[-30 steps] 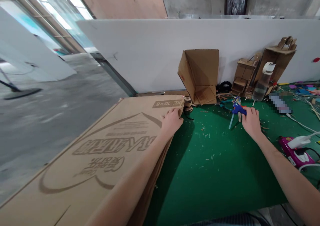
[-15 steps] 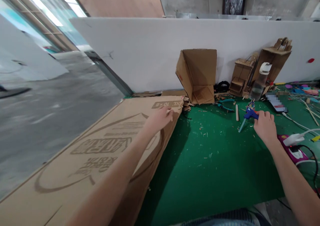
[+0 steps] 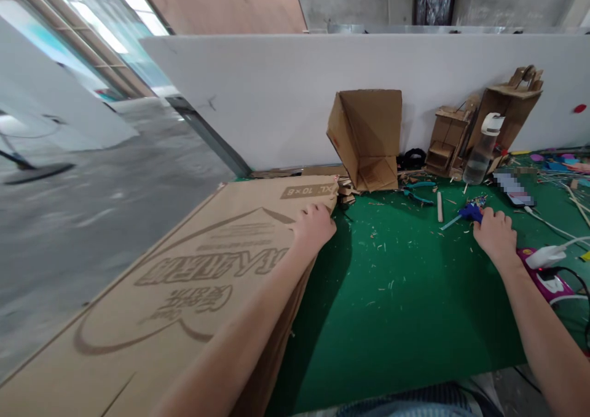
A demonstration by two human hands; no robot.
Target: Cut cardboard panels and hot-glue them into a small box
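A large printed cardboard sheet (image 3: 184,306), seemingly a flattened box, covers the left side of the green table (image 3: 396,331). My left hand (image 3: 314,227) is closed at its right edge, near the far corner, with fingertips on the top face; the underside of the grip is hidden. In my right hand (image 3: 495,235) is a blue hot glue gun (image 3: 472,213), its handle inside my closed fingers. A translucent glue stick (image 3: 450,222) sticks out of it toward the left. Just left of the gun lies a small pale stick (image 3: 439,208).
An open cardboard box (image 3: 373,128) stands against the white partition (image 3: 258,97). Farther right are cardboard models (image 3: 446,140), a water bottle (image 3: 482,152), a phone (image 3: 514,189) and a power strip (image 3: 548,285) with cables. Teal pliers (image 3: 419,194) lie behind the pale stick.
My left hand has slid right and nearer, from the cardboard's top face to its edge. The glue gun in my right hand has tipped lower, its glue stick now lying flatter.
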